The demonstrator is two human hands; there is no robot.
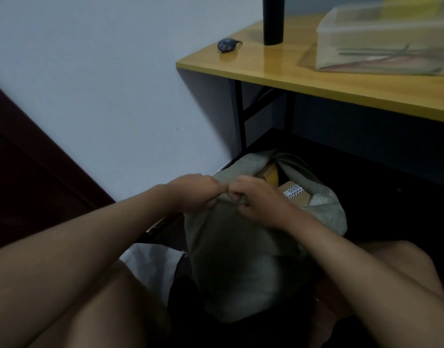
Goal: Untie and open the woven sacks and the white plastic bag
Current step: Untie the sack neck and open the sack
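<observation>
At centre frame, the left hand [195,193] and right hand [259,203] meet knuckle to knuckle at the near rim of the sack [231,262]. Both have fingers curled, each pinching a fold of the sack's fabric. Whether a tie or cord lies between the fingers cannot be made out.

Sack: grey-green, dull cloth; the weave is not resolved in the dim light. It stands on the dark floor beside the wall [102,96], partly under the table [316,76]. Its mouth gapes on the far side, exposing brown boxes [293,194], one carrying a white label with unreadable print. The lower part of the sack fades into shadow between the person's bare knees.

Left of the sack, a white sheet or bag [153,264] shows in part, cut off by the left forearm.

On the table: a clear tub [381,38], a black cylinder [273,21] cropped by the top edge, and a small dark object [227,45].
</observation>
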